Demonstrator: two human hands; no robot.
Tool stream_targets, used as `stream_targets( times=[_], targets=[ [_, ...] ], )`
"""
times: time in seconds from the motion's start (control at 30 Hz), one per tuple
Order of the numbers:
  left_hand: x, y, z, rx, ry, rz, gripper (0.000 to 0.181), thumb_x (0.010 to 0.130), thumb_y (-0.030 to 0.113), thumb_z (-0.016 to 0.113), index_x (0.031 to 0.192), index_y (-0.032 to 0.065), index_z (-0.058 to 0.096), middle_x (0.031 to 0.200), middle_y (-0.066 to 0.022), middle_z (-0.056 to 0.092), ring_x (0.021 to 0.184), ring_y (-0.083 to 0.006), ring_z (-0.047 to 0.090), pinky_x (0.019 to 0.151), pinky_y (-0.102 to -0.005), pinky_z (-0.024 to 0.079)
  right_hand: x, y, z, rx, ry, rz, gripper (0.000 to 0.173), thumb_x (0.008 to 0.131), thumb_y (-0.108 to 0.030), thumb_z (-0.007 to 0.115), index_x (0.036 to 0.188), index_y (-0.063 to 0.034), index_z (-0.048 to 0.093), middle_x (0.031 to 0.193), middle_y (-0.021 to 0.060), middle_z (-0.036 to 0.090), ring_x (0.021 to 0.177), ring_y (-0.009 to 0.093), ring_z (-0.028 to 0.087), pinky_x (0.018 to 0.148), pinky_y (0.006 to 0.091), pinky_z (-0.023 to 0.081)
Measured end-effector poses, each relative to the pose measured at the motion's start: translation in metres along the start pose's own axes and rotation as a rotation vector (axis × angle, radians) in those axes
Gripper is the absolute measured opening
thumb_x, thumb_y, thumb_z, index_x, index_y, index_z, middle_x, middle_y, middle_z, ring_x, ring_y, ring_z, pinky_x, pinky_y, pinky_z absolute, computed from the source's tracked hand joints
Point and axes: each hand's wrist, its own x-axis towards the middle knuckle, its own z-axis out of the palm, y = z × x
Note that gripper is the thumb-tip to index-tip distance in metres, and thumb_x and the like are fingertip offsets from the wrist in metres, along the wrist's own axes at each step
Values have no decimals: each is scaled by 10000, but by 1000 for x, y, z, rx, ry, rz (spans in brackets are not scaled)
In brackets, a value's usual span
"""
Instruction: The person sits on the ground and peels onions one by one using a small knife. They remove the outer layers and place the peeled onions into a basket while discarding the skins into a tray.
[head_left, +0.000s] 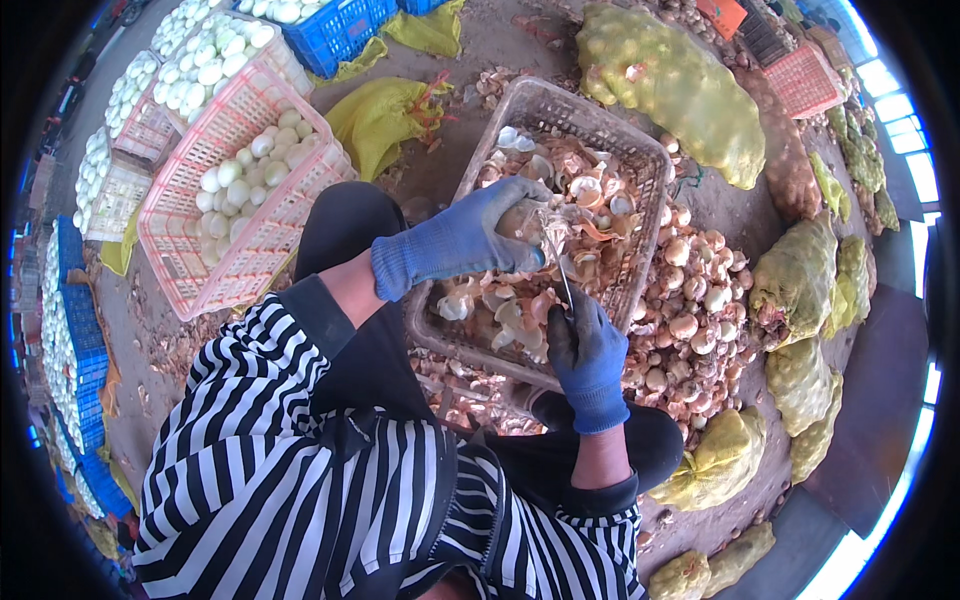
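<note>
My left hand (480, 229), in a blue knit glove with a grey coated palm, grips an onion (521, 223) whose root end faces right. A knife (556, 262) is held in my gloved right hand (589, 349), its thin blade pointing up to the dry root end of that onion. Both hands are over a dirty plastic crate (656, 161) holding onion skins (517, 315) and cut pieces. The knife's handle is mostly hidden in my fingers.
A pink crate (169, 225) of peeled onions (240, 187) stands at the left. Unpeeled onions (686, 322) lie heaped right of the skin crate. Full mesh sacks (675, 90) lie farther right; blue crates (337, 30) stand at the upper left.
</note>
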Motion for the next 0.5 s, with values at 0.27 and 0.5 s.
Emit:
stream_targets(
  times=[0.27, 0.5],
  targets=[
    [-4, -5, -5, 166, 6, -44, 778, 754, 336, 861, 1376, 64, 480, 1345, -112, 544, 1257, -190, 521, 1064, -337, 412, -3, -1, 4, 60, -27, 45, 241, 918, -57, 618, 1157, -58, 650, 867, 154, 670, 726, 311, 687, 620, 367, 529],
    [-6, -2, -9, 278, 6, -12, 789, 740, 340, 866, 1372, 55, 488, 1316, -121, 565, 1217, -196, 549, 1043, -349, 433, -9, 2, 11, -32, -51, 105, 175, 930, -73, 609, 1101, -63, 642, 856, 155, 677, 724, 333, 690, 600, 375, 526]
  ],
)
